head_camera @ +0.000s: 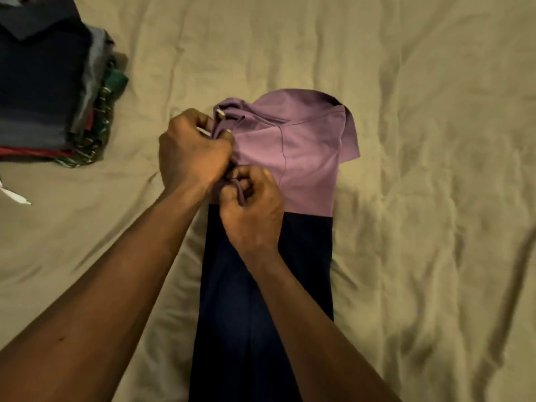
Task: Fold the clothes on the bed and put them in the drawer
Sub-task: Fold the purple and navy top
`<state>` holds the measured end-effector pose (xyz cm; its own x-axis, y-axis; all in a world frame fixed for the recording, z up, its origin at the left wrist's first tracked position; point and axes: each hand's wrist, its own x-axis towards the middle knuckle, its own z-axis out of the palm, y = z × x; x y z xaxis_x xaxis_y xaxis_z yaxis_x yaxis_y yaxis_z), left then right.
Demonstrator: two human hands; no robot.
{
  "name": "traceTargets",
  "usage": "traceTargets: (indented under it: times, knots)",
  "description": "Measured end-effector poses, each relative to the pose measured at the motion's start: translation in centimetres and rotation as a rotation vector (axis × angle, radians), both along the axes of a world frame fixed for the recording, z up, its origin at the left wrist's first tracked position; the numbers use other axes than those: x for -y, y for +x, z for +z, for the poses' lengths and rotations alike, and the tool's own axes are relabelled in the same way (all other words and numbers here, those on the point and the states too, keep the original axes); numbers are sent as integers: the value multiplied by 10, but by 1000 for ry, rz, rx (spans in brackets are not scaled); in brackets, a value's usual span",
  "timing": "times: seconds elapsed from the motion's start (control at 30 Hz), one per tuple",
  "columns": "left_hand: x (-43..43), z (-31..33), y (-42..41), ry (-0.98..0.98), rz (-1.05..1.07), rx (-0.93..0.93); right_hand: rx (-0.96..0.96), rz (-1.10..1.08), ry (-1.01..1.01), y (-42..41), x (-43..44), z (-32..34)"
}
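A garment lies lengthwise on the bed, purple (304, 149) at its far end and dark navy (261, 300) at the near end, folded into a long narrow strip. My left hand (193, 152) grips the bunched purple edge and a drawstring at the garment's left side. Just below it, my right hand (252, 210) pinches a purple cord at the same edge, where purple meets navy. Both fists are curled tight and nearly touch each other. The drawer is not in view.
A stack of folded clothes (43, 91), dark blue on top with red and green patterned layers beneath, sits at the far left. A white strip (16, 197) lies on the wrinkled tan bedsheet (435, 140) near the left edge.
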<state>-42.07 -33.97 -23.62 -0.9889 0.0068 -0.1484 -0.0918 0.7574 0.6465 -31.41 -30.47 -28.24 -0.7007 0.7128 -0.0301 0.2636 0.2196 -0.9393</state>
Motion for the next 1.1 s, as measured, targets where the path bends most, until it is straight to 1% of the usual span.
traceTargets:
  times: [0.07,0.1,0.13,0.17,0.2,0.23,0.27,0.3,0.33,0.37,0.4,0.47,0.5,0.53,0.57,0.6,0.63,0.7,0.77,0.83,0.9,0.97,1.03,1.07,1.1]
  knots:
    - [-24,6,5,22,-130,81,-131,-215,-359,12,-10,7]
    - [-37,6,6,103,-197,171,-158,-349,-519,20,-17,6]
    - [-50,8,9,226,-254,314,-156,-476,-675,28,-26,6]
    - [-60,9,10,351,-277,501,-125,-559,-832,38,-35,3]
    - [-68,9,11,430,-278,669,-83,-591,-976,49,-43,1]
    - [-72,6,11,477,-266,779,-41,-582,-1090,59,-50,-1]
    - [-74,0,10,498,-255,824,-18,-557,-1165,67,-54,-4]
    - [-73,-8,10,495,-247,820,-6,-528,-1199,74,-57,-4]
    - [-70,-16,11,489,-239,753,18,-494,-1182,78,-58,-6]
    - [-66,-25,14,460,-238,636,60,-451,-1124,79,-57,-10]
    - [-60,-32,15,382,-260,466,112,-418,-1040,76,-56,-14]
    - [-42,-41,29,149,-304,115,193,-426,-898,69,-51,-21]
    - [-32,-42,40,90,-285,-5,198,-449,-863,65,-50,-24]
    - [-24,-41,54,76,-267,-64,188,-460,-847,65,-49,-26]
    - [-15,-40,68,91,-268,-90,166,-457,-844,68,-49,-28]
    - [-6,-39,82,103,-311,-86,130,-437,-858,71,-49,-28]
    - [2,-40,96,94,-409,-72,84,-410,-896,76,-49,-25]
    - [19,-43,123,-13,-622,-62,24,-354,-991,84,-52,-18]
    - [30,-53,135,-118,-712,-141,68,-307,-1026,83,-61,-12]
    - [35,-59,140,-128,-683,-265,196,-276,-984,75,-69,-8]
    - [36,-62,138,-117,-610,-310,286,-289,-919,66,-71,-7]
    - [40,-61,140,-186,-561,-299,309,-274,-883,64,-67,-7]
    - [46,-59,150,-279,-591,-235,269,-282,-846,70,-63,-8]
    - [51,-57,158,-283,-593,-204,268,-280,-768,76,-61,-8]
    - [57,-53,168,-260,-560,-169,299,-282,-632,84,-58,-6]
